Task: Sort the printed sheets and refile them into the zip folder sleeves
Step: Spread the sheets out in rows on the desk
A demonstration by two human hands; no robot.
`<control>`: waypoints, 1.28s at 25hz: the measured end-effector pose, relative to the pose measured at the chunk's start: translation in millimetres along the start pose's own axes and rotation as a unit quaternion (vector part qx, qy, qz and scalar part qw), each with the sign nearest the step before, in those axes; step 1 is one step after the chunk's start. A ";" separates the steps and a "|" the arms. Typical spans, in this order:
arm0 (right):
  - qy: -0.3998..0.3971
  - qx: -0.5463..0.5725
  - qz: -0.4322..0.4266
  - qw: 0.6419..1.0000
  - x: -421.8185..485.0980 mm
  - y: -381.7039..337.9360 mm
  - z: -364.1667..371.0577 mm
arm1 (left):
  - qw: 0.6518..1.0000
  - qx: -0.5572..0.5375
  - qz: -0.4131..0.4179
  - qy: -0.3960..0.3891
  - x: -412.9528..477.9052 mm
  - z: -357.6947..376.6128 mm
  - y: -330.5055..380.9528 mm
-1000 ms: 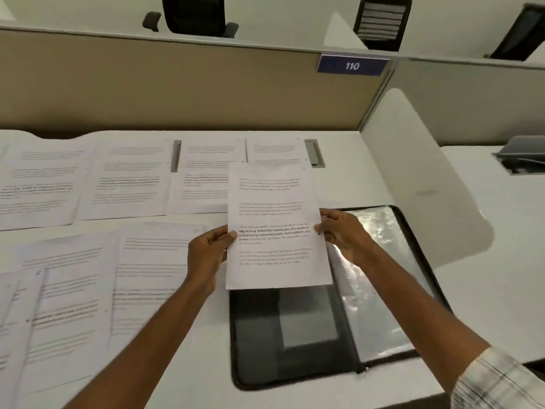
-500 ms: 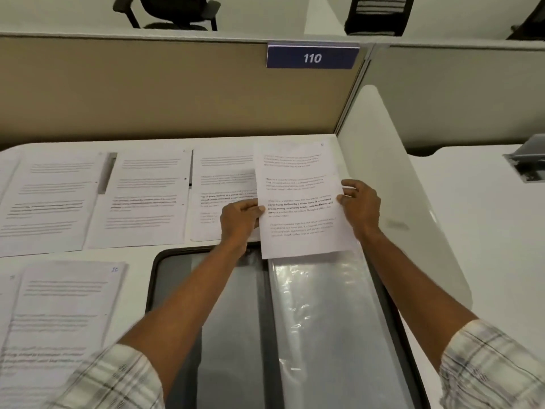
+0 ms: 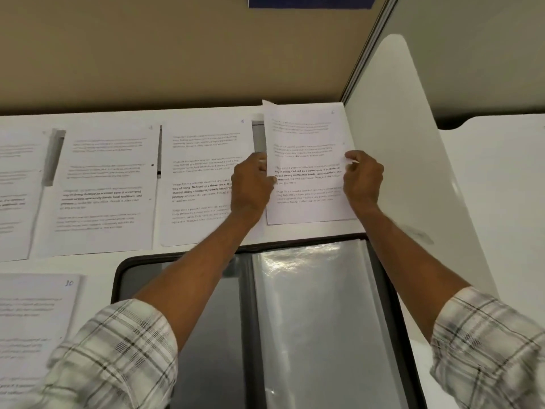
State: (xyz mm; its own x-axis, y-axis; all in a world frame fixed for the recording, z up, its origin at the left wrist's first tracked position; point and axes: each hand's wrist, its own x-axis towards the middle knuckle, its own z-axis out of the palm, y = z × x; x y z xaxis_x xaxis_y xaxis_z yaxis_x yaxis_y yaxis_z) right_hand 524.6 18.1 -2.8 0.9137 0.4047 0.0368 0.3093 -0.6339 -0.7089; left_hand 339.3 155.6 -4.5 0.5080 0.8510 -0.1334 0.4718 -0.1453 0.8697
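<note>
— The left hand (image 3: 253, 184) pinches the printed sheet (image 3: 306, 137) by its left edge, fingers curled; the right hand (image 3: 364, 178) pinches the right edge.
— Where is the sheet?
— At one o'clock on the bench (image 3: 97, 264), ending the row of sheets (image 3: 203, 178), its far-left corner lifted. The zip folder (image 3: 117, 278) lies open at six o'clock, clear sleeve (image 3: 318, 320) facing up.

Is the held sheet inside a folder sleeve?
No, the left hand and right hand hold the sheet over the desk, beyond the zip folder.
</note>
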 end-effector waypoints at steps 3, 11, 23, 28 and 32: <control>-0.002 -0.004 -0.037 0.999 -7.5 3.1 8.6 | 0.988 0.109 0.112 0.000 -2.2 3.5 -6.4; -0.101 -0.077 -0.119 0.985 -51.6 16.4 33.5 | 0.936 0.236 0.206 -0.159 -21.3 11.6 -11.6; -0.118 -0.139 -0.158 0.970 -55.3 21.3 19.9 | 0.937 0.214 0.240 -0.133 -34.2 11.9 -21.4; -0.119 -0.145 -0.189 0.964 -105.5 -18.7 11.5 | 0.927 0.250 0.272 -0.058 -60.4 -25.2 -21.4; -0.182 -0.126 -0.231 0.947 -201.6 -63.6 23.5 | 0.929 0.271 0.253 -0.020 -122.3 -93.0 -36.8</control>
State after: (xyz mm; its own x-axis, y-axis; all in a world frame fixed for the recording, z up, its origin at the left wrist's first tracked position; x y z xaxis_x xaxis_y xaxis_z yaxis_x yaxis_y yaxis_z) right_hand 314.6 -7.7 18.3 0.5284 0.8487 0.0240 0.7491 -0.4527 -0.4837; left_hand 192.8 103.8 24.0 0.7841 0.5875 0.2002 0.4540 -0.7628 0.4605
